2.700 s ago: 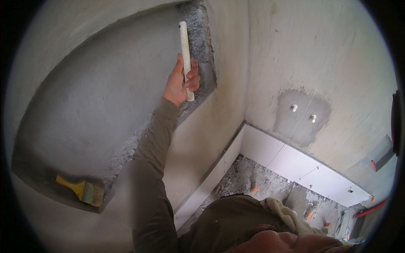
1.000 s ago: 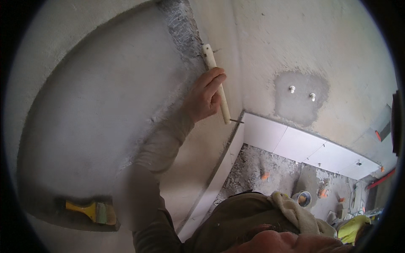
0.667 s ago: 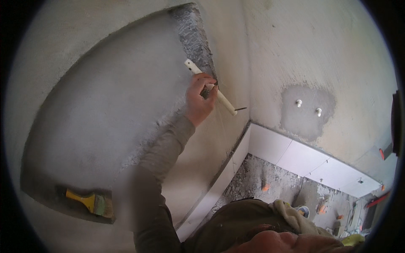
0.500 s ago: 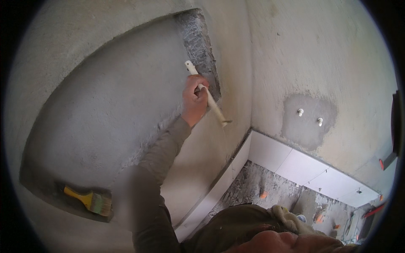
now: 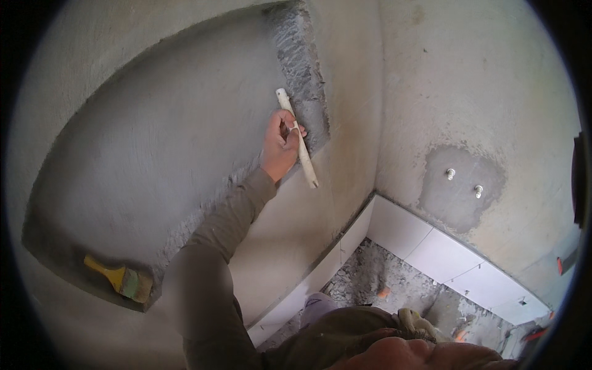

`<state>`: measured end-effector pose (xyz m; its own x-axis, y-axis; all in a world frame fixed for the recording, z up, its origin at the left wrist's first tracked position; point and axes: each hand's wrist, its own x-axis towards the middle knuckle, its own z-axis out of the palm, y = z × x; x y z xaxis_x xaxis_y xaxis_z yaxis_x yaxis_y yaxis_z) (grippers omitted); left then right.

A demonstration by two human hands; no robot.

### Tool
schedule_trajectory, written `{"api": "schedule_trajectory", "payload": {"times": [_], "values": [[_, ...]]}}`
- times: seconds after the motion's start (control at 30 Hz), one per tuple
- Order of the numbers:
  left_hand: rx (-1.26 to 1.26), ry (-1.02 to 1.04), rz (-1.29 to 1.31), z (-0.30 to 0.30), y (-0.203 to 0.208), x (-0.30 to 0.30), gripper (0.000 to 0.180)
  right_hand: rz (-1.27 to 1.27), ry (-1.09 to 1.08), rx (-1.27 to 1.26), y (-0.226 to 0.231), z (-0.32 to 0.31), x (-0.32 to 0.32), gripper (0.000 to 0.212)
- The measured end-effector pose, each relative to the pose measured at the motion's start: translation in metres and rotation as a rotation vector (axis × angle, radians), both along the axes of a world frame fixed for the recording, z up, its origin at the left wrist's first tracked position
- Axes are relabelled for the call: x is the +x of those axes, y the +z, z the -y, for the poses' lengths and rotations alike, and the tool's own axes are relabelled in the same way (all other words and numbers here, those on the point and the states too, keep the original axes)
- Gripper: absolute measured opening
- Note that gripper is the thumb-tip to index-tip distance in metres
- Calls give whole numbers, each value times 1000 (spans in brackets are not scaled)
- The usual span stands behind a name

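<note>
My left hand [image 5: 281, 145] is closed round the middle of a slim white bar-shaped tool [image 5: 306, 161]. Its exact kind does not show. The bar slants, with its upper end by the rough strip of the recess and its lower end over the smooth wall. Around the hand is a large grey recess [image 5: 160, 129] in the plastered wall; its right side strip [image 5: 296, 52] and lower ledge are rough. A paintbrush [image 5: 117, 276] with a yellow handle lies in the recess's lower left corner. My right hand is out of view.
On the right wall [image 5: 456, 80], two metal pipe fittings [image 5: 451, 174] stick out of a darker patch. White tiles [image 5: 447, 253] line the wall's foot. Rubble and orange bits [image 5: 383, 292] lie on the floor. A dark object [image 5: 578, 179] stands at the far right edge.
The tool has turned steeper in my left hand, its lower end swinging left. The hand stays by the recess's right side. The whole view has shifted slightly.
</note>
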<state>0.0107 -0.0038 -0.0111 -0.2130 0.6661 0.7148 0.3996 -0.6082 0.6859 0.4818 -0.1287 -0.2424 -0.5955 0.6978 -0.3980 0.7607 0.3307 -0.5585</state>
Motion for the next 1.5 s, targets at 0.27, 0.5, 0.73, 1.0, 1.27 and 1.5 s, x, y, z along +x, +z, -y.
{"api": "schedule_trajectory", "payload": {"times": [0.27,0.5,0.73,1.0,1.27,1.5], "values": [[63,94,-86,-2,-2,0,28,20,15,13,-3,-2,3,36],[60,-12,70,-11,-10,-5,34,23,-6,18,2,4,-1,35],[-85,-109,217,-6,-2,-7,34,133,37,-32,-33,14,8,39],[-240,-356,494,7,17,-7,29,101,-127,-127,-51,17,23,39],[-277,-449,598,3,0,-33,32,458,-352,-267,-340,-47,152,43],[-243,-511,547,14,30,-18,47,-768,-649,-294,-50,-99,-3,36]]}}
